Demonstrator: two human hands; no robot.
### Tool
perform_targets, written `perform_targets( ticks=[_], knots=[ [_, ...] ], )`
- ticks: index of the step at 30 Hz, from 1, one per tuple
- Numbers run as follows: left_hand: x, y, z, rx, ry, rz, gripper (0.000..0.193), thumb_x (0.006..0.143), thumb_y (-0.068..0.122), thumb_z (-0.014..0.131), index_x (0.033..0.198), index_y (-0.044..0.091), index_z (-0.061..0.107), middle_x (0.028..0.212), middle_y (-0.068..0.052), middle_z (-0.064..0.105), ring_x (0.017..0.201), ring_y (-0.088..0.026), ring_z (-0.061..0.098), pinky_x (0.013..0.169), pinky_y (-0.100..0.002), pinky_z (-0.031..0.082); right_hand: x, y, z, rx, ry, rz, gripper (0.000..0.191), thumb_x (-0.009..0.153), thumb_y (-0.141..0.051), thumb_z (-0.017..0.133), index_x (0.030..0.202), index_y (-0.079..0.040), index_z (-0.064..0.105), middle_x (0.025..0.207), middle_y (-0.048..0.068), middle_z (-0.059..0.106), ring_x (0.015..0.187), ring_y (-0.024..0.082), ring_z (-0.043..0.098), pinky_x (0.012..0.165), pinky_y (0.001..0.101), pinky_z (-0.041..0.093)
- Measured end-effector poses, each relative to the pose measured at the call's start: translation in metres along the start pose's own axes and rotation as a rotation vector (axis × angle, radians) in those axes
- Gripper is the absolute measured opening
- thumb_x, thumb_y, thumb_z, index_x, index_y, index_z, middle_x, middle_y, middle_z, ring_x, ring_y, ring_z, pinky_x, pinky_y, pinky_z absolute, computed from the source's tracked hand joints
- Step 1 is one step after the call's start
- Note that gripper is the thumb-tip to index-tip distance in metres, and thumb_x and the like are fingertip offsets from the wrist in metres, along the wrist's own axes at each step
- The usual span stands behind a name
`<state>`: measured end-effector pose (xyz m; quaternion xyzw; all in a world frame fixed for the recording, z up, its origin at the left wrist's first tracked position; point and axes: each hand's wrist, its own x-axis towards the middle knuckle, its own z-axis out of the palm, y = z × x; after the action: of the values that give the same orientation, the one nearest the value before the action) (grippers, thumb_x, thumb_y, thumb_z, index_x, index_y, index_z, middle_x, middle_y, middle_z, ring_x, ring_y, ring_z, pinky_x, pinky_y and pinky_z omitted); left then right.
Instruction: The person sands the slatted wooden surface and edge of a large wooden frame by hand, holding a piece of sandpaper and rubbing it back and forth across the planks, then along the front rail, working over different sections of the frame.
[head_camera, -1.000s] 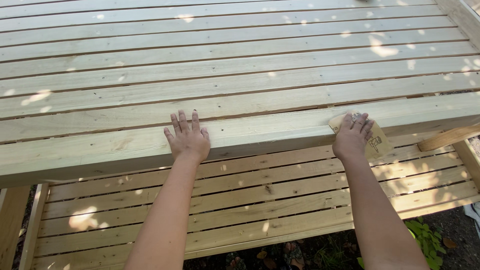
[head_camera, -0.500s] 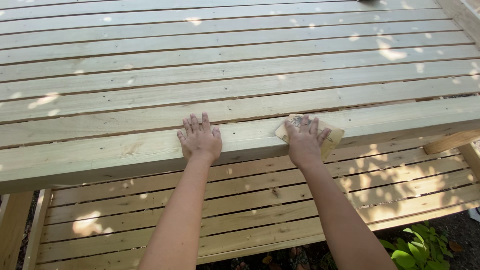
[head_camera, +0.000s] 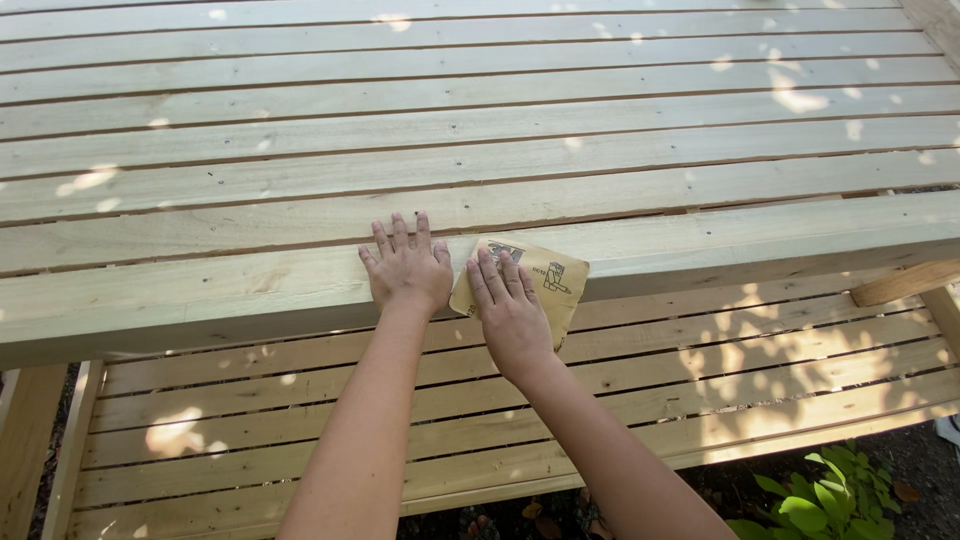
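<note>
Our left hand (head_camera: 407, 268) lies flat, fingers spread, on the tabletop's (head_camera: 200, 290) near plank; our right hand (head_camera: 510, 305) presses sandpaper (head_camera: 545, 280) just beside it, grip flat.

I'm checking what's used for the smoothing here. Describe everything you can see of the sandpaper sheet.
The sandpaper is a tan, roughly square paper sheet with dark printed marks on its upturned back. It lies on the front plank of the pale wooden table, bent over the plank's edge so its lower part hangs down the face. The right hand presses flat on its left half, fingers spread, covering part of it. The left hand rests on the plank just beside it; whether they touch is unclear.
</note>
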<state>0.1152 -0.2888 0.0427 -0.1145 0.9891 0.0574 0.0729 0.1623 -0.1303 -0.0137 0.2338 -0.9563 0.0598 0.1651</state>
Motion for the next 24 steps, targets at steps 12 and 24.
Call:
perform_targets(
  ticks=[12, 24],
  knots=[
    [0.002, -0.001, 0.004, 0.005, -0.040, -0.006, 0.066, 0.103, 0.050, 0.021, 0.164, 0.030, 0.008, 0.172, -0.004, 0.004, 0.157, -0.033, 0.002, 0.124, -0.056, 0.007, -0.004, 0.002, -0.006, -0.048, -0.025, -0.050, 0.071, 0.091, -0.012, 0.055, 0.157, -0.005, 0.028, 0.164, 0.016, 0.031, 0.152, 0.031, 0.030, 0.122, 0.0447, 0.026],
    [0.000, -0.001, 0.002, -0.016, -0.050, -0.010, 0.066, 0.103, 0.050, 0.022, 0.164, 0.030, 0.007, 0.172, -0.003, 0.004, 0.157, -0.032, 0.002, 0.124, -0.056, 0.007, -0.005, 0.008, -0.018, -0.026, -0.068, -0.009, 0.077, 0.090, -0.010, 0.059, 0.159, -0.027, 0.030, 0.163, 0.013, 0.030, 0.151, 0.035, 0.029, 0.121, 0.0520, 0.024]
  ],
)
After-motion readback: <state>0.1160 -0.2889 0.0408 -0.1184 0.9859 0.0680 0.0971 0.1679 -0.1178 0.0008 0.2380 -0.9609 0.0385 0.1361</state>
